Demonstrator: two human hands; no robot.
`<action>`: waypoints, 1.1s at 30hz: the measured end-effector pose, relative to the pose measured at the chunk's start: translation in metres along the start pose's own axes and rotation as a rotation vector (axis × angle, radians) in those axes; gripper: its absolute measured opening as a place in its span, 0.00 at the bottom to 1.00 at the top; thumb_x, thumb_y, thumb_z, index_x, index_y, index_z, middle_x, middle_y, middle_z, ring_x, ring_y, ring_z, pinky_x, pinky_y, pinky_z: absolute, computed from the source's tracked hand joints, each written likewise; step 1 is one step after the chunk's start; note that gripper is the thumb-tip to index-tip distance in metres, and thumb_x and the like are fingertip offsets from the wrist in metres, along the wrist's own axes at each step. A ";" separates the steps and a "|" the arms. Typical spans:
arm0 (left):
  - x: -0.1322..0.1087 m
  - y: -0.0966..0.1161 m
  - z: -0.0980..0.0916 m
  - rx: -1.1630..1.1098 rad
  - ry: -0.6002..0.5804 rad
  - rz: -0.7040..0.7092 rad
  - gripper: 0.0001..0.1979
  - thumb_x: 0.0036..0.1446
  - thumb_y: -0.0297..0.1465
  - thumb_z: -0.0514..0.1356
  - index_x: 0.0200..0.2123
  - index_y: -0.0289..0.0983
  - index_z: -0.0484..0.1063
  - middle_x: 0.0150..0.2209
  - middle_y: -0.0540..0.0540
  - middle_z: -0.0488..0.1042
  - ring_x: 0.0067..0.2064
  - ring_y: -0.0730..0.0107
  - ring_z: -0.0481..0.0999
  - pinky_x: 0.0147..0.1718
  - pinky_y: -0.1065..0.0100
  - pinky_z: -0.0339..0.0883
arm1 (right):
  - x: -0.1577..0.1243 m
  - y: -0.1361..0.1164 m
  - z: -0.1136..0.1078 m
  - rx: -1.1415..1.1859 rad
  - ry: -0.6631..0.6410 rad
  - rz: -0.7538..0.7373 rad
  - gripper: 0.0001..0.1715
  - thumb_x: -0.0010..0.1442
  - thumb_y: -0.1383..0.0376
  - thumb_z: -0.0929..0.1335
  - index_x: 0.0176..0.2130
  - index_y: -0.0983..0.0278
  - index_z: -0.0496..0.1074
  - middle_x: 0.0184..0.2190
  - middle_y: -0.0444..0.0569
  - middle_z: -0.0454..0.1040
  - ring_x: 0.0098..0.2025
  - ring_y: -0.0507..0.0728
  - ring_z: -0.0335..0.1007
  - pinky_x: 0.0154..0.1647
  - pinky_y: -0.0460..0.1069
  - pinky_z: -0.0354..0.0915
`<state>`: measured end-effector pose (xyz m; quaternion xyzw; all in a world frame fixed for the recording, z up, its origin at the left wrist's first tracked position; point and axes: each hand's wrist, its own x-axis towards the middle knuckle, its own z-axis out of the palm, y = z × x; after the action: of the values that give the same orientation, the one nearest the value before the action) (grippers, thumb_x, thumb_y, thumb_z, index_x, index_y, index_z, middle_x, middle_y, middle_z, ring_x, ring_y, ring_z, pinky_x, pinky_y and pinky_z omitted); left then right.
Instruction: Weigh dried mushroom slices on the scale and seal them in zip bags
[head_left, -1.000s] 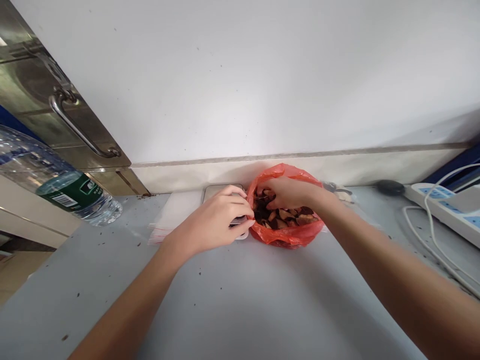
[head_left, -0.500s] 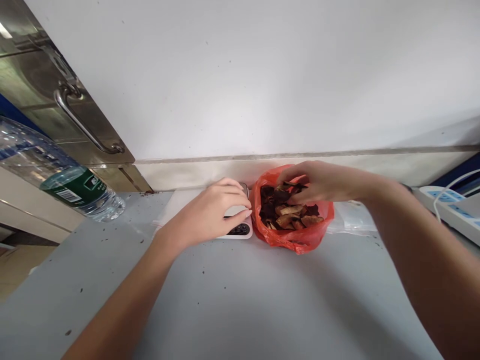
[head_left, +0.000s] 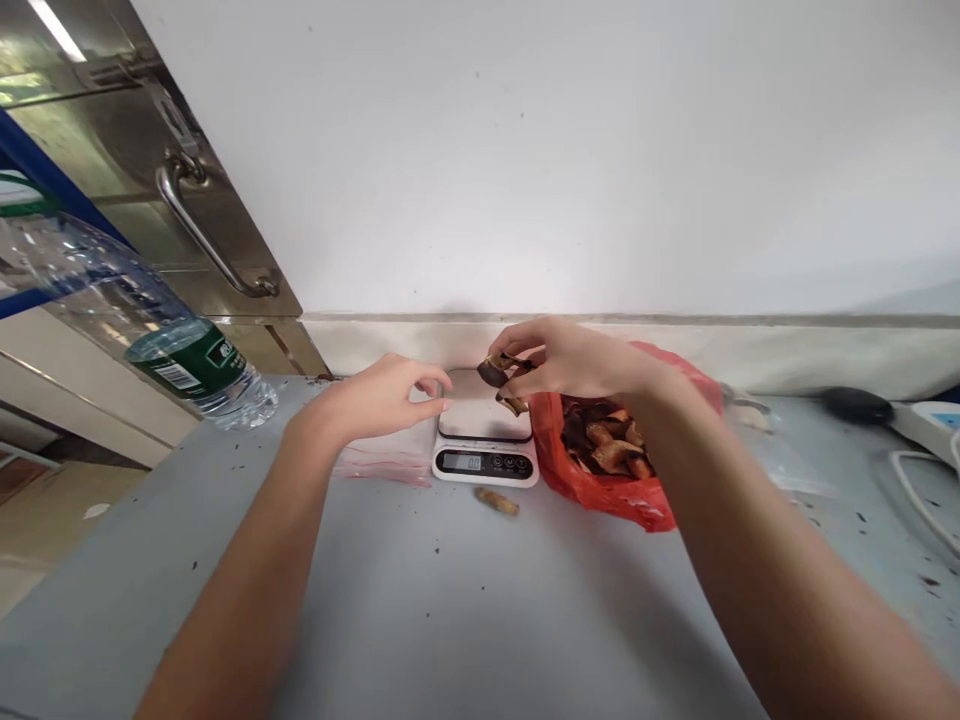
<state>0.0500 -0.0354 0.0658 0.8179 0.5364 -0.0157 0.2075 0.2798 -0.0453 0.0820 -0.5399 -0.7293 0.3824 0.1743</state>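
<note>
My right hand [head_left: 574, 362] pinches some dark, curled pieces of dried peel [head_left: 493, 372] above the plate of a white kitchen scale [head_left: 442, 470], whose display appears to read 0.0. Beside the plate's left edge, my left hand [head_left: 371, 402] is empty, thumb and fingers apart. A red plastic bag [head_left: 592, 495] stands open at the right of the scale, partly covered by my right forearm. More brown dried peel [head_left: 615, 445] fills it. One small loose brown piece [head_left: 496, 501] lies on the table just in front of the scale.
Clear plastic bags [head_left: 382, 465] lie left of the scale, and another clear bag [head_left: 795, 465] is at the right. A large water bottle [head_left: 191, 365] stands at the left. A black object [head_left: 856, 405] and a white cable [head_left: 911, 500] are at the far right. The wall [head_left: 525, 180] rises behind.
My right hand has come out of the red bag and moved left over the scale with dried peel. My left hand has shifted left, uncovering the scale. A loose piece now shows on the table.
</note>
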 end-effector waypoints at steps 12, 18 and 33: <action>0.006 0.006 0.014 -0.035 -0.361 0.089 0.05 0.49 0.34 0.67 0.31 0.41 0.78 0.31 0.51 0.78 0.31 0.67 0.75 0.25 0.70 0.62 | 0.026 0.011 0.033 -0.198 -0.058 0.116 0.15 0.57 0.75 0.69 0.44 0.64 0.78 0.35 0.46 0.80 0.31 0.52 0.75 0.29 0.44 0.67; 0.008 0.019 0.034 0.082 -0.384 0.053 0.07 0.44 0.32 0.70 0.24 0.39 0.75 0.30 0.51 0.76 0.25 0.70 0.70 0.20 0.68 0.59 | 0.022 0.020 0.026 -0.145 0.008 0.116 0.16 0.61 0.72 0.70 0.49 0.63 0.78 0.46 0.51 0.84 0.47 0.57 0.82 0.43 0.46 0.73; 0.006 0.026 0.032 0.017 -0.459 0.105 0.07 0.42 0.21 0.62 0.20 0.39 0.71 0.21 0.54 0.71 0.24 0.69 0.69 0.21 0.68 0.57 | 0.017 0.034 0.010 -0.164 0.046 0.135 0.12 0.59 0.70 0.74 0.44 0.63 0.79 0.43 0.51 0.85 0.46 0.58 0.82 0.45 0.47 0.74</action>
<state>0.0822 -0.0503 0.0434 0.8214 0.4317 -0.1949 0.3177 0.2891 -0.0288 0.0473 -0.6090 -0.7159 0.3198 0.1199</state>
